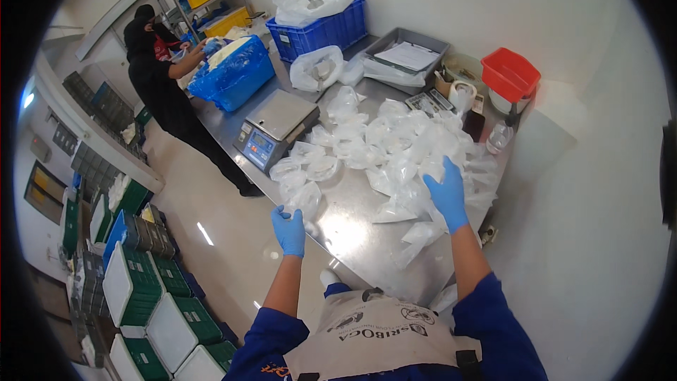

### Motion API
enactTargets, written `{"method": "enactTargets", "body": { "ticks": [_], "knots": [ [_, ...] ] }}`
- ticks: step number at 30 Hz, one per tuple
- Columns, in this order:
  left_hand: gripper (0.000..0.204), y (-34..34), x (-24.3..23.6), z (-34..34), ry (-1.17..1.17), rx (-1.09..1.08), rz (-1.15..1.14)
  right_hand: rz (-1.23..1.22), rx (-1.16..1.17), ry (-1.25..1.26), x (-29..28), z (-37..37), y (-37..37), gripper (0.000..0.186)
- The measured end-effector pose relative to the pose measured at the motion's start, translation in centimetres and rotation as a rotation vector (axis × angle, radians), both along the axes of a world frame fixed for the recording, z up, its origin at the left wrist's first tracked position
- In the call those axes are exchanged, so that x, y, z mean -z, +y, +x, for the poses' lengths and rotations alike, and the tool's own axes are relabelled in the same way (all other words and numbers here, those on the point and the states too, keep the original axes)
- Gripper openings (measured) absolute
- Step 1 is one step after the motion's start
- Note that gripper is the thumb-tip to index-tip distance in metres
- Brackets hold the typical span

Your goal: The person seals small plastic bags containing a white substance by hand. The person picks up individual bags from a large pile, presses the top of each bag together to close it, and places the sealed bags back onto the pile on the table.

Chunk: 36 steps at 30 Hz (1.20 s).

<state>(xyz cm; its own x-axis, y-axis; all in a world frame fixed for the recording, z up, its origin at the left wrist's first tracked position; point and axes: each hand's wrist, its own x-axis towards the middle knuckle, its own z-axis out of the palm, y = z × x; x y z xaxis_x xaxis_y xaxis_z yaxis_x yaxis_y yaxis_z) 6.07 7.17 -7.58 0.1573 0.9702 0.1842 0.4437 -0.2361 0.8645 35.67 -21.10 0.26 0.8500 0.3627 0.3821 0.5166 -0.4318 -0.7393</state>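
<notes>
Bags [395, 148] lying heaped on the tabletop [352, 219].
We are reaching in: left hand [289, 231] pinching one bag [305, 201], right hand [448, 194] spread open, touching the heap.

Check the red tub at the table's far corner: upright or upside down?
Upside down. The red tub shows its closed base upward, with its wider rim facing down over a white container.

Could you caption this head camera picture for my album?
Blue-gloved left hand and right hand reach over clear plastic bags on a steel table.
</notes>
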Motion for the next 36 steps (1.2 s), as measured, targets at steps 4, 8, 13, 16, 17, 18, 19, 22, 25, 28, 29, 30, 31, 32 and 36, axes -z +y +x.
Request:
{"method": "enactTargets", "body": {
  "ticks": [4, 8, 13, 16, 17, 18, 19, 22, 25, 28, 29, 30, 31, 32, 36],
  "knots": [
    [0.029, 1.7, 1.3, 0.1, 0.184, 0.122, 0.03, 0.144, 0.072, 0.031, 0.6, -2.9, -2.3, 0.047],
    [0.024, 5.1, 1.8, 0.3, 0.347, 0.314, 0.042, 0.196, -0.013, 0.027, -3.6, -6.3, -3.2, 0.035],
    [0.018, -0.3, -5.0, 3.0, -0.157, 0.479, -0.482, 0.338, -0.238, 0.205, -8.0, -10.6, -3.8, 0.026],
    [0.015, -4.8, -8.0, 3.5, -0.314, 0.519, -0.677, 0.434, -0.447, 0.565, -5.8, -13.4, -1.6, 0.026],
    [0.016, -6.5, -8.9, 3.8, -0.33, 0.55, -0.721, 0.492, -0.445, 0.755, -4.3, -14.1, -0.4, 0.026],
    [0.017, -8.3, -10.4, 4.0, -0.347, 0.577, -0.762, 0.548, -0.446, 0.945, -3.1, -14.3, 0.3, 0.027],
    [0.018, -9.4, -11.3, 4.0, -0.369, 0.593, -0.795, 0.614, -0.446, 1.079, -2.0, -14.0, 0.8, 0.028],
    [0.018, -10.6, -10.5, 3.3, -0.291, 0.817, -0.831, 0.763, -0.461, 1.368, -0.6, -14.1, 1.7, 0.03],
    [0.017, -10.7, -10.2, 2.5, -0.253, 0.925, -0.848, 0.75, -0.506, 1.314, -0.3, -13.8, 2.0, 0.023],
    [0.014, -12.0, -11.7, 2.3, -0.86, 0.854, -1.199, 0.608, -0.479, 1.091, 0.6, -13.2, 2.1, 0.014],
    [0.014, -12.0, -11.7, 2.3, -0.777, 0.841, -1.19, 0.57, -0.44, 1.018, -0.1, -13.5, 2.4, 0.011],
    [0.015, -12.0, -11.7, 2.4, -0.695, 0.829, -1.182, 0.533, -0.4, 0.944, -0.6, -13.8, 2.7, 0.008],
    [0.016, -11.9, -12.0, 2.7, -0.615, 0.822, -1.168, 0.499, -0.43, 0.885, -0.8, -14.2, 2.7, 0.009],
    [0.016, -11.7, -11.3, 2.9, -0.372, 0.78, -0.908, 0.46, -0.461, 0.829, -0.7, -14.9, 2.4, 0.011],
    [0.019, -10.8, -9.3, 3.4, 0.223, 0.561, -0.234, 0.194, -0.399, 0.182, -1.8, -15.9, 2.7, 0.013]
  ]
}}
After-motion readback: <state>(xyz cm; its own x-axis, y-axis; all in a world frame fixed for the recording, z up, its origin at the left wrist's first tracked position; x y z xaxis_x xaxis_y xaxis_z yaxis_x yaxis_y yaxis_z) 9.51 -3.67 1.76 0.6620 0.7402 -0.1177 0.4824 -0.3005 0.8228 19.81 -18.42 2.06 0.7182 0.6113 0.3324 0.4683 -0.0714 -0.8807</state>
